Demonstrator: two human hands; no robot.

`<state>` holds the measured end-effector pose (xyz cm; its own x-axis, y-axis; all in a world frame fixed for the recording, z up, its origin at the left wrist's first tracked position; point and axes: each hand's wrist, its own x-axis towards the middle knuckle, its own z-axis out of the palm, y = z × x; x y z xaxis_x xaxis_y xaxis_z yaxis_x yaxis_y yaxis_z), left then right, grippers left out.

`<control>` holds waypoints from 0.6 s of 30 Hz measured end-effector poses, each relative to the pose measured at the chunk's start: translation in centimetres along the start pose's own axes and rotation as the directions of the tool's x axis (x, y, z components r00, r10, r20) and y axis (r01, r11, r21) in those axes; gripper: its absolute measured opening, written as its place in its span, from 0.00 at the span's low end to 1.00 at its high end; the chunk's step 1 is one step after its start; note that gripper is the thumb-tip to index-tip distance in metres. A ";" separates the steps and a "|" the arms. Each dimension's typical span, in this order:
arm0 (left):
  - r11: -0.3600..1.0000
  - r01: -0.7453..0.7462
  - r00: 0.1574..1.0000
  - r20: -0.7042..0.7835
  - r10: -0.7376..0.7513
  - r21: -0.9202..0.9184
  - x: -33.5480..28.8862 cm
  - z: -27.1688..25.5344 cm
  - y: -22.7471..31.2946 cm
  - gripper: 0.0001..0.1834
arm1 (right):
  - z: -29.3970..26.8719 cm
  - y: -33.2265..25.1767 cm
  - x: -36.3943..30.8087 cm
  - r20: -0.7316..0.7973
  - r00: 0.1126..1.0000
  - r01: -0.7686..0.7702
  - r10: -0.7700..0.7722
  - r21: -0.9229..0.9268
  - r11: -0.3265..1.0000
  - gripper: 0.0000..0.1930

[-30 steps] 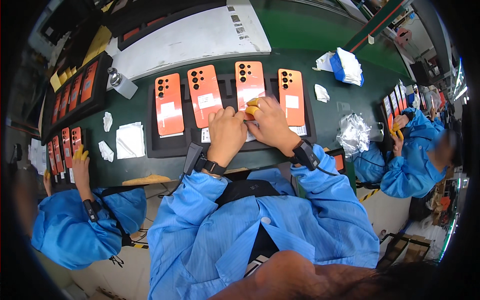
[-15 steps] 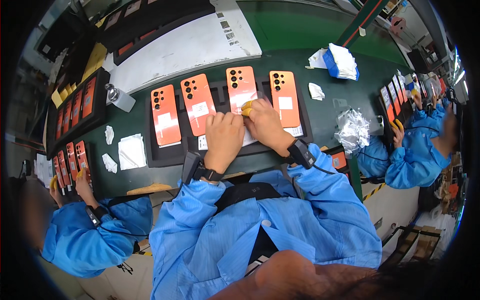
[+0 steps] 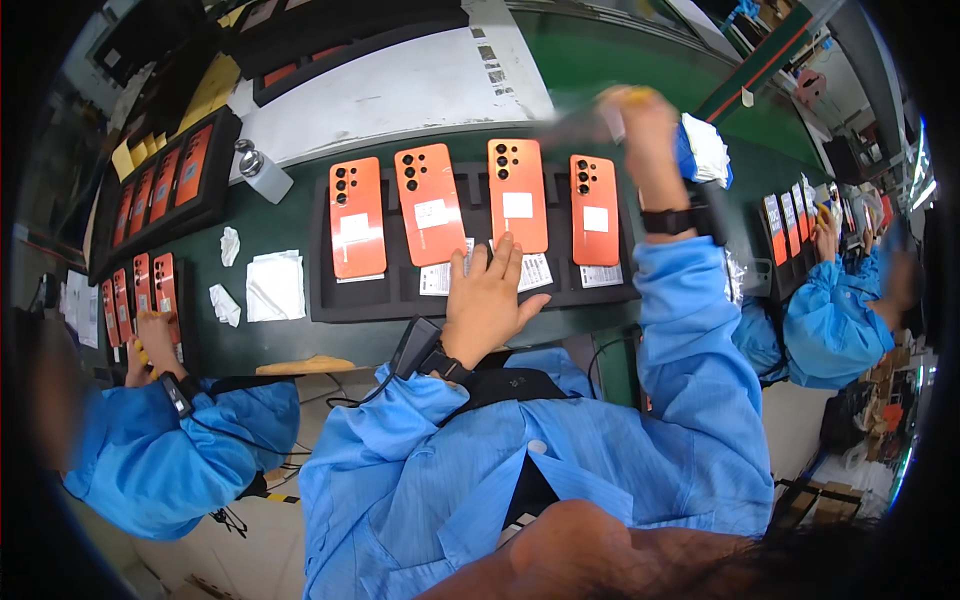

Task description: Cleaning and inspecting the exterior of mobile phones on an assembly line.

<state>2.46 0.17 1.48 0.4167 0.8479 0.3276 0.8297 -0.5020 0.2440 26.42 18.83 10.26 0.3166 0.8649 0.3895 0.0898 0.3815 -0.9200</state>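
The left hand (image 3: 490,305) spreads over the foam tray (image 3: 345,303), touching an orange smartphone (image 3: 515,175). Beyond the tray, the right hand (image 3: 643,122) blurs, grip unclear.

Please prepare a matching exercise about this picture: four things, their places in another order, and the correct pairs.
1. left hand
2. right hand
3. bottle
4. white square sheet

A. flat on the green table
B. stretched forward, beside the blue container
C. at the third-from-left orange phone, middle tray
D. beside the white board, left end

Pairs: 1C, 2B, 3D, 4A
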 end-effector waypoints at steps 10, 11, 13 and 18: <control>0.936 0.072 0.949 -0.265 -0.171 -0.345 -0.8 -0.3 -3.3 0.20 | 8.7 -8.0 -8.4 0.480 0.439 0.892 -0.759 -0.333 0.305 0.10; 0.937 0.168 0.909 -0.320 -0.267 -0.305 -1.1 -1.0 -4.0 0.18 | 9.8 -6.5 -10.2 0.522 0.476 0.879 -0.708 -0.319 0.356 0.09; 0.944 0.321 0.860 -0.394 -0.323 -0.074 -1.9 -2.3 -5.5 0.20 | 11.6 -4.2 -13.1 0.673 0.413 0.904 -0.613 -0.223 0.364 0.07; 0.880 0.468 0.851 -0.229 -0.473 -0.080 -2.9 -2.5 -7.8 0.14 | 12.6 2.0 -17.5 0.832 0.428 0.856 -0.354 -0.248 0.453 0.09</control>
<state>-6.10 1.24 0.88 -0.1229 0.9198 0.3727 0.8957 -0.0589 0.4407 9.11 8.53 2.15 -0.6816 0.5067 0.5278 0.5461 0.8324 -0.0939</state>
